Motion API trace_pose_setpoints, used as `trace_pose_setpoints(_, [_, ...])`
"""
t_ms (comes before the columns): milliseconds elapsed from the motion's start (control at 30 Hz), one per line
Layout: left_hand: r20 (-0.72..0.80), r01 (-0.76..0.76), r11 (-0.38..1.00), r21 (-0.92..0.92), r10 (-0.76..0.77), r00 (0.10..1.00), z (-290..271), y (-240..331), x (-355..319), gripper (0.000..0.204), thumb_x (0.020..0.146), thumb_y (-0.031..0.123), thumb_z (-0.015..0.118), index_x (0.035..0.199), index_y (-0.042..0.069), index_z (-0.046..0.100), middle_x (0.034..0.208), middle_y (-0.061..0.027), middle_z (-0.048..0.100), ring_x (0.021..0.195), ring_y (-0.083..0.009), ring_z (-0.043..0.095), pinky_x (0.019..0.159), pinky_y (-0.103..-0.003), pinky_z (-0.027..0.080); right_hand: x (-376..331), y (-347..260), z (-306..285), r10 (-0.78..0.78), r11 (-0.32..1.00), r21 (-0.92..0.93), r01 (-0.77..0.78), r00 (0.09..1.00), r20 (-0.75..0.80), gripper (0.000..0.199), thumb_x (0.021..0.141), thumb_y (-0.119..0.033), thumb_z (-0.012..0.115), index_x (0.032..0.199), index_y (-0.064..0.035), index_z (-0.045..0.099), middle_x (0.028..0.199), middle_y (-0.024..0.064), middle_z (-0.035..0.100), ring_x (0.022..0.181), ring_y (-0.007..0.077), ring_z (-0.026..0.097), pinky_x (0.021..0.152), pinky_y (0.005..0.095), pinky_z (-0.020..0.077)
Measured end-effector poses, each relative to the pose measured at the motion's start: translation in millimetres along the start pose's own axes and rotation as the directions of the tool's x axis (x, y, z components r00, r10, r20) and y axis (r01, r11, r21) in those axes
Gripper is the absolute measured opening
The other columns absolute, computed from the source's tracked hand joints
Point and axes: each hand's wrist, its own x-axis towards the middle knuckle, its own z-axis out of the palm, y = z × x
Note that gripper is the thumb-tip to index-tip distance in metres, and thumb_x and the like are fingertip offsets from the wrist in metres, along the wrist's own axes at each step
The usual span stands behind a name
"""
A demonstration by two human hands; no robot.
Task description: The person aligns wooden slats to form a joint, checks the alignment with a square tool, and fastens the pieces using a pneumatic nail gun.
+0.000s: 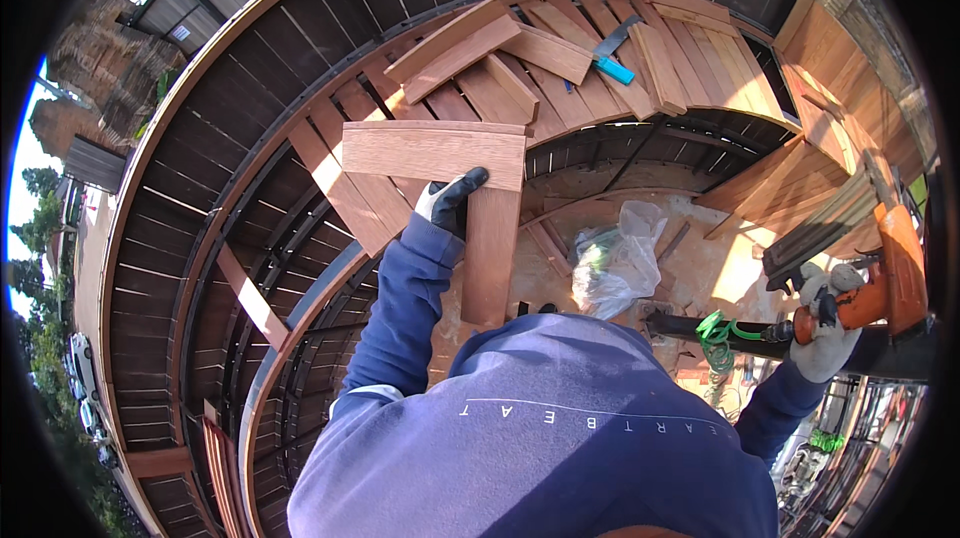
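In a black-and-white glove, my left hand [455, 198] grips two wooden boards where they meet. The wide board [430, 150] lies crosswise, and a narrower board [490, 258] hangs down from its right end toward me. My right hand [828, 333], in a pale glove, is wrapped round the handle of an orange nail gun [903, 273], held out to the far right. A green coiled air hose [715, 343] runs from the tool's grip.
A curved bench of wooden slats [700, 63] arcs ahead, with loose boards [465, 53] on it. A handsaw with a turquoise handle [613, 68] lies among them. On the floor below sits a clear plastic bag [615, 263]. Dark slatted walling [240, 88] curves round the left.
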Motion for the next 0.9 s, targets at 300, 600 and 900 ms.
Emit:
trace_pose_setpoints(300, [-0.128, 0.107, 0.991, -0.082, -0.117, 0.985, -63.2, 42.3, -27.3, 0.055, 0.077, 0.017, 0.079, 0.122, -0.003, 0.056, 0.107, -0.0162, 0.067, 0.094, -0.0264, 0.067, 0.086, -0.037, 0.055, -0.6, 116.4, 148.1, 0.448, 0.768, 0.176, -0.616, 0.713, 0.539, 0.041, 0.078, 0.003, 0.057, 0.118, -0.0011, 0.049, 0.093, 0.0048, 0.054, 0.075, 0.0142, 0.056, 0.064, 0.0293, 0.0487])
trace_pose_setpoints(600, [-0.237, 0.077, 0.909, 0.41, 0.024, 0.971, -113.4, 64.2, -7.9, 0.046, 0.077, 0.025, 0.079, 0.111, -0.003, 0.065, 0.099, -0.0128, 0.07, 0.085, -0.0218, 0.068, 0.077, -0.032, 0.054, -11.8, 110.7, 246.5, 0.602, 0.738, -0.212, -0.64, 0.484, 0.635, 0.049, 0.074, 0.006, 0.061, 0.121, -0.0031, 0.05, 0.085, 0.0037, 0.056, 0.071, 0.0116, 0.057, 0.063, 0.0267, 0.0508])
trace_pose_setpoints(900, [-0.223, 0.16, 0.906, 0.391, -0.075, 0.972, -160.2, 59.3, 38.5, 0.051, 0.077, 0.027, 0.078, 0.115, -0.004, 0.063, 0.103, -0.0133, 0.069, 0.088, -0.0212, 0.067, 0.079, -0.031, 0.053, -14.4, 127.2, 300.9, 0.48, 0.874, -0.353, -0.334, 0.479, 0.735, 0.043, 0.073, -0.003, 0.07, 0.114, -0.0003, 0.056, 0.092, 0.0079, 0.064, 0.081, 0.0128, 0.06, 0.077, 0.028, 0.0507])
